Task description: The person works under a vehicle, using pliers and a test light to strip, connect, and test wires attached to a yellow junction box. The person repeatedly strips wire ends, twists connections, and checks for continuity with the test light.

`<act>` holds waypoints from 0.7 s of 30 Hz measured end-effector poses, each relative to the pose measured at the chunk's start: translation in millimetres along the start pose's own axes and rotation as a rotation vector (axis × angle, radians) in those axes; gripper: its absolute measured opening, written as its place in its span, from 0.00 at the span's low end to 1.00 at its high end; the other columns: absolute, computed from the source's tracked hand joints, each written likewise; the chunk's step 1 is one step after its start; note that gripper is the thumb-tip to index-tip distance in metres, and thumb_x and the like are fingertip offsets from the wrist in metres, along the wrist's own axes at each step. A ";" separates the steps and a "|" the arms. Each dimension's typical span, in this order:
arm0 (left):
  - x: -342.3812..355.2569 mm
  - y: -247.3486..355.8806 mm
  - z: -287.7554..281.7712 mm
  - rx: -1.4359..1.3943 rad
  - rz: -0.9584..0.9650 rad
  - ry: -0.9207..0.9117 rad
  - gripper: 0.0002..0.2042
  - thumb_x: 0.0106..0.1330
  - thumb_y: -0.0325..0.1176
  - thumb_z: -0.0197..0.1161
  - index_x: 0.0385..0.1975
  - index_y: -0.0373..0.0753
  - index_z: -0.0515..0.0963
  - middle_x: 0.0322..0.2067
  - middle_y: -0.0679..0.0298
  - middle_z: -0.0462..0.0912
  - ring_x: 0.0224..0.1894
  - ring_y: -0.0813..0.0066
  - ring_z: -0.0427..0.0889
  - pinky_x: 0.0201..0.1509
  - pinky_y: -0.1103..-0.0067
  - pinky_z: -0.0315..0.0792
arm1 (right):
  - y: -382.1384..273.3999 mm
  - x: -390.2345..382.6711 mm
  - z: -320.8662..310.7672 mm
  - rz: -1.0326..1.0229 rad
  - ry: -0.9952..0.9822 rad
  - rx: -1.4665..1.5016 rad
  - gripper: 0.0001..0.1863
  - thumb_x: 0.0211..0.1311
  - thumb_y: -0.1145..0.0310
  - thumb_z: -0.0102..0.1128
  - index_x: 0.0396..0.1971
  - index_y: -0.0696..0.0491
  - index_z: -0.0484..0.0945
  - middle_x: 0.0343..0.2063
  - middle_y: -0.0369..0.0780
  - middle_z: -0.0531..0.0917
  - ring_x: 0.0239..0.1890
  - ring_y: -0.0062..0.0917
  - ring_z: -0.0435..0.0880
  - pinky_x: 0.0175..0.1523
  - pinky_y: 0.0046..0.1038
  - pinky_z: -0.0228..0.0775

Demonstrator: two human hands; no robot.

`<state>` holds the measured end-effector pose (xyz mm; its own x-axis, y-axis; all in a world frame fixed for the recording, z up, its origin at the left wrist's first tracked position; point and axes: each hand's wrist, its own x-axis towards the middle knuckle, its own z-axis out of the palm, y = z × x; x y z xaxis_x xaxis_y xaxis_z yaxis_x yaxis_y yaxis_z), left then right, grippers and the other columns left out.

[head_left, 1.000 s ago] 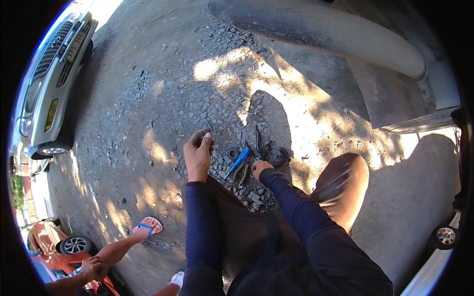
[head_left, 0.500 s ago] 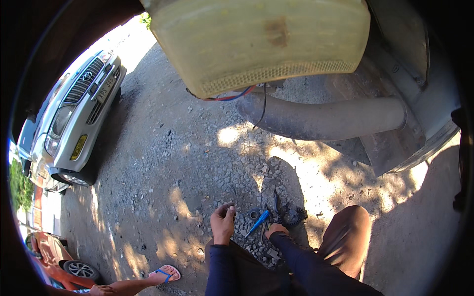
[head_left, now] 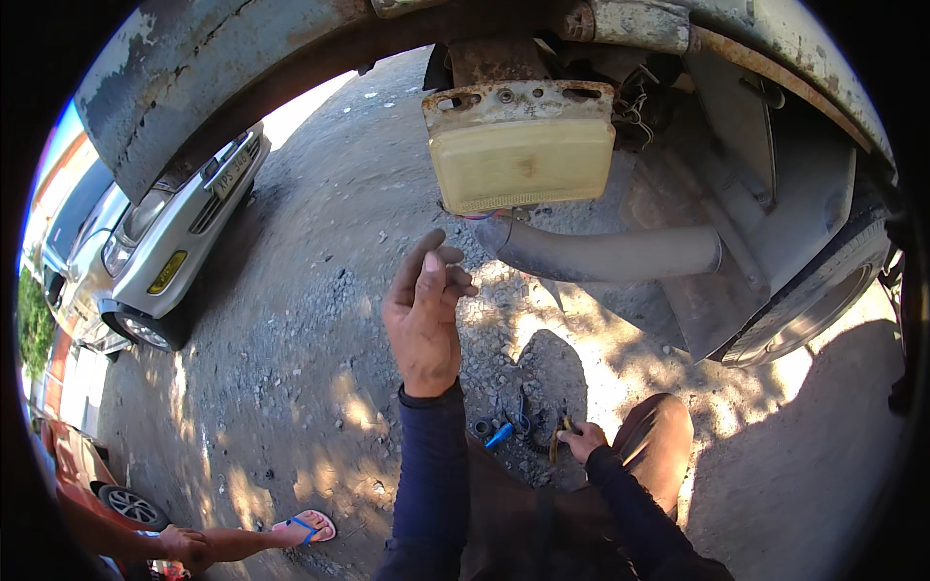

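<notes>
My left hand (head_left: 426, 305) is raised below a yellowed rectangular lamp (head_left: 523, 165), apart from it. Its fingers are loosely bent and spread, with nothing visible between them. Down by my right knee, my right hand (head_left: 583, 443) is closed around a slim, yellowish-handled tool that looks like pliers (head_left: 557, 441). On the gravel beside it lie a blue-handled tool (head_left: 500, 436), a dark roll of tape (head_left: 481, 427) and a black coiled cable (head_left: 533, 443), partly hidden. Red and blue wires (head_left: 484, 215) show under the lamp's lower edge.
A rusty bumper (head_left: 291, 58) arches overhead. Behind the lamp, a grey pipe (head_left: 620, 254) runs toward a tire (head_left: 833, 300). A white vehicle (head_left: 184, 232) and a red car (head_left: 82, 474) are parked on the left. Another person's sandalled foot (head_left: 308, 528) rests at lower left.
My left hand has risen from the gravel toward the lamp. My right hand has moved right and now holds the pliers up. The view has tilted up, showing the bumper and the lamp's bracket.
</notes>
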<state>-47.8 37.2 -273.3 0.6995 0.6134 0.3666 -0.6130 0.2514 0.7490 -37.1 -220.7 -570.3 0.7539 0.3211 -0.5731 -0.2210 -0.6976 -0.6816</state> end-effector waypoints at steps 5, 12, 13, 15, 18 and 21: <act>16.3 18.9 40.4 -0.043 -0.064 -0.022 0.19 0.72 0.37 0.66 0.52 0.27 0.77 0.43 0.57 0.83 0.37 0.73 0.81 0.40 0.75 0.77 | 8.8 -31.2 -15.4 -0.331 -0.089 0.801 0.25 0.56 0.66 0.72 0.52 0.62 0.80 0.45 0.44 0.86 0.52 0.32 0.83 0.60 0.32 0.72; -4.7 -5.0 40.2 0.495 0.626 -0.228 0.07 0.66 0.28 0.71 0.42 0.37 0.85 0.45 0.57 0.86 0.44 0.69 0.85 0.48 0.74 0.80 | -6.4 -40.7 -17.6 -0.251 -0.380 1.314 0.24 0.64 0.75 0.56 0.59 0.64 0.71 0.45 0.47 0.84 0.45 0.37 0.87 0.46 0.36 0.82; -1.6 -6.2 42.6 0.668 0.831 -0.246 0.07 0.64 0.26 0.72 0.41 0.36 0.85 0.44 0.57 0.87 0.46 0.67 0.86 0.50 0.73 0.80 | -10.5 -47.4 -16.9 -0.212 -0.381 1.320 0.25 0.64 0.74 0.56 0.61 0.61 0.70 0.44 0.47 0.83 0.43 0.37 0.88 0.43 0.37 0.83; 1.8 -3.9 47.7 0.823 0.908 -0.228 0.07 0.61 0.25 0.73 0.38 0.36 0.85 0.43 0.57 0.87 0.43 0.64 0.87 0.46 0.73 0.80 | -19.8 -60.9 -21.3 -0.184 -0.313 1.232 0.20 0.66 0.74 0.57 0.58 0.59 0.71 0.41 0.45 0.83 0.34 0.34 0.87 0.33 0.34 0.82; 9.3 -0.2 58.4 0.985 1.056 -0.286 0.09 0.58 0.25 0.74 0.38 0.38 0.86 0.41 0.59 0.88 0.40 0.62 0.87 0.45 0.73 0.80 | -36.9 -84.2 -32.1 -0.366 -0.245 0.998 0.11 0.66 0.74 0.63 0.46 0.58 0.75 0.33 0.39 0.81 0.27 0.24 0.81 0.29 0.27 0.74; 11.7 -1.7 68.0 0.990 1.004 -0.349 0.13 0.58 0.24 0.74 0.42 0.40 0.85 0.39 0.61 0.89 0.39 0.63 0.87 0.43 0.73 0.80 | -58.1 -104.9 -48.7 -0.511 -0.150 0.759 0.10 0.68 0.68 0.66 0.37 0.57 0.76 0.30 0.35 0.77 0.26 0.19 0.76 0.31 0.23 0.68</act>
<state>-13.7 -7.0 -232.8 0.2775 -0.0296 0.9603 -0.4896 -0.8644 0.1148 -73.3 -245.1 -448.4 0.7953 0.5903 -0.1377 -0.2696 0.1410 -0.9526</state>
